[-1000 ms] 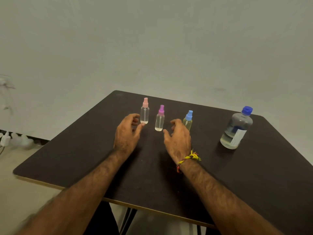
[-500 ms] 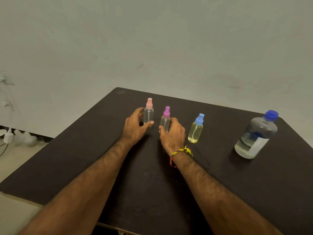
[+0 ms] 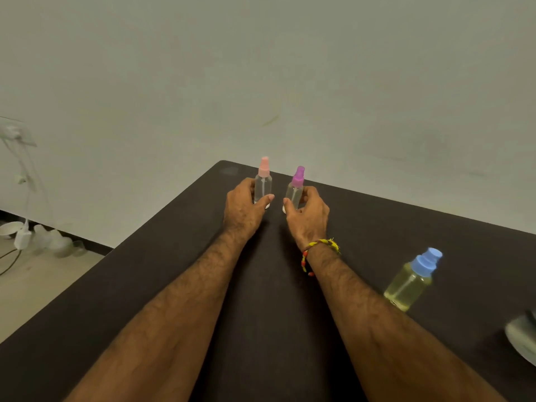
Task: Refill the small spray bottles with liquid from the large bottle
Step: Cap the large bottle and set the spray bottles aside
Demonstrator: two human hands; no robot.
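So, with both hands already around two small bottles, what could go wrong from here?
1. The left hand grips the pink-capped bottle and the right hand the purple-capped bottle, so no hand is free to unscrew a cap.
2. The blue-capped bottle stands close beside the right forearm; pulling back might topple it.
3. The large bottle is almost out of view, easy to bump.

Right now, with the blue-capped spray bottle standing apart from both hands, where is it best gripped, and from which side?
Probably round the clear body of the blue-capped spray bottle, below the cap, coming from the near side with the right hand, the closer one. It stands upright on the table with bare surface around it; the cap looks narrower, a poorer hold.
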